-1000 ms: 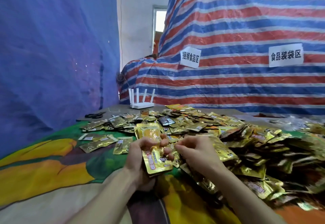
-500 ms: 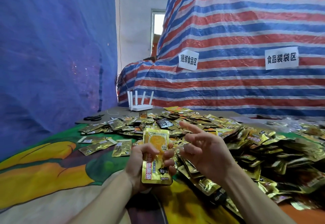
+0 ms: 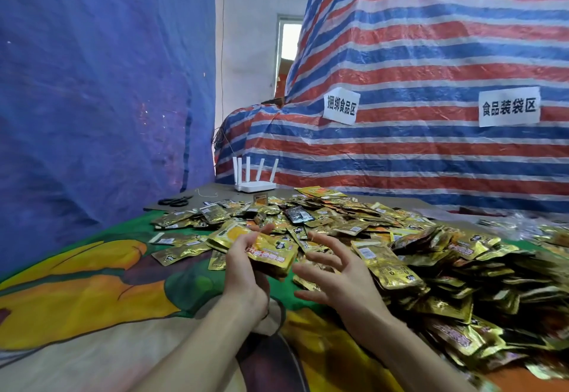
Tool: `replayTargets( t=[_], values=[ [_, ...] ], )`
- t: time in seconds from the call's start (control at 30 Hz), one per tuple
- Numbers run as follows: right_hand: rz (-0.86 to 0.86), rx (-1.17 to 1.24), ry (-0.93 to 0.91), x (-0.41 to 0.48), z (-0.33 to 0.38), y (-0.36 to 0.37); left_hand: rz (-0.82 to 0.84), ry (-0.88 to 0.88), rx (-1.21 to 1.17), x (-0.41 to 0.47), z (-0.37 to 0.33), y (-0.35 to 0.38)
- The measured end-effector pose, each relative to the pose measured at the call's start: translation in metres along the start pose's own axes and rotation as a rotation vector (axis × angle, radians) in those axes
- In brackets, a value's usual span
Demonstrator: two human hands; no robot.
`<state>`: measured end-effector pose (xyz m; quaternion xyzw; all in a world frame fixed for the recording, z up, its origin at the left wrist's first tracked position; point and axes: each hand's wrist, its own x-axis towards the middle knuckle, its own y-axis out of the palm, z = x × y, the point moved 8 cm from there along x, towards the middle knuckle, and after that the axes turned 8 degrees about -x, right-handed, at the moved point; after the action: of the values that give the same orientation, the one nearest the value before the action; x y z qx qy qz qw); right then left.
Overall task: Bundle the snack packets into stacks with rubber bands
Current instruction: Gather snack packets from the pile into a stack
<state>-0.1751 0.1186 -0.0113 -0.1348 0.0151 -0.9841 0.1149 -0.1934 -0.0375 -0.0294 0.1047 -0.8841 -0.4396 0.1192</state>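
The left hand (image 3: pixel 243 271) is gripping a small packet stack (image 3: pixel 272 253), long axis slanting toward the right hand (image 3: pixel 338 277), which is hovering just beside its end, fingers spread, holding nothing, nearer the loose pile (image 3: pixel 437 271).

Blue tarp (image 3: pixel 92 99) left, striped tarp (image 3: pixel 431 37) right, bright window (image 3: pixel 291 42)

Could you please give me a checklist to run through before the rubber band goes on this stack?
1. Left hand grip on the stack of gold foil snack packets: ok, fingers curled round it.
2. Right hand free: ok, fingers spread, holding no packet.
3. Rubber band ready on that hand: cannot tell.
4. Band round the stack: not ok, none shows.
5. Stack edges aligned: cannot tell.
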Motion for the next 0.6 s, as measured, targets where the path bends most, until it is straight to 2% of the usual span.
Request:
replayTargets(
  t=[0.3, 0.43, 0.6],
  values=[
    [0.08, 0.079, -0.135, -0.004, 0.011, 0.013, 0.102, -0.061, 0.011, -0.006, 0.011, 0.014],
    [0.059, 0.019, -0.165, -0.005, 0.008, 0.015, 0.157, -0.127, 0.035, -0.012, 0.024, 0.02],
    [-0.067, -0.221, -0.276, -0.006, 0.016, 0.005, 0.285, -0.223, 0.103, -0.021, 0.039, 0.032]
  ],
)
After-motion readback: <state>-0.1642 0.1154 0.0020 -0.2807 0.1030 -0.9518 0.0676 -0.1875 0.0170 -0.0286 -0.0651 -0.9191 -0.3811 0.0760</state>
